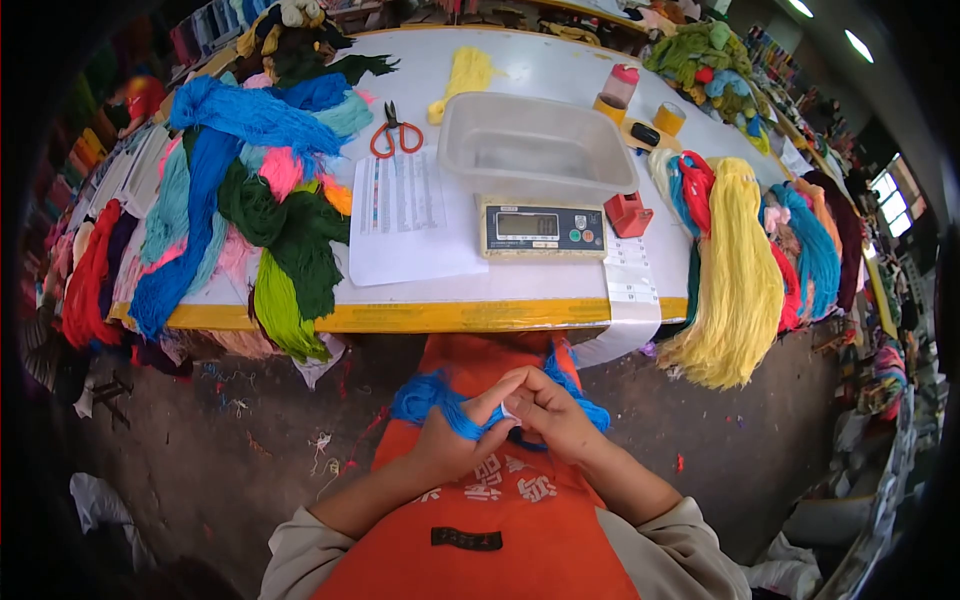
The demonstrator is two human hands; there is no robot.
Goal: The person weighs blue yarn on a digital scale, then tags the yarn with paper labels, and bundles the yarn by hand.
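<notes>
A hank of blue yarn lies across my lap over the red apron, its other end showing to the right. My left hand is closed around the yarn. At the middle of the hank, my right hand pinches a small white label against the yarn, its fingertips meeting those of my left hand. Part of the label is hidden behind the fingers.
On the table stand a digital scale with a plastic tub, printed sheets, red-handled scissors, a label strip and a red dispenser. Yarn hanks, including blue and yellow, hang over both sides.
</notes>
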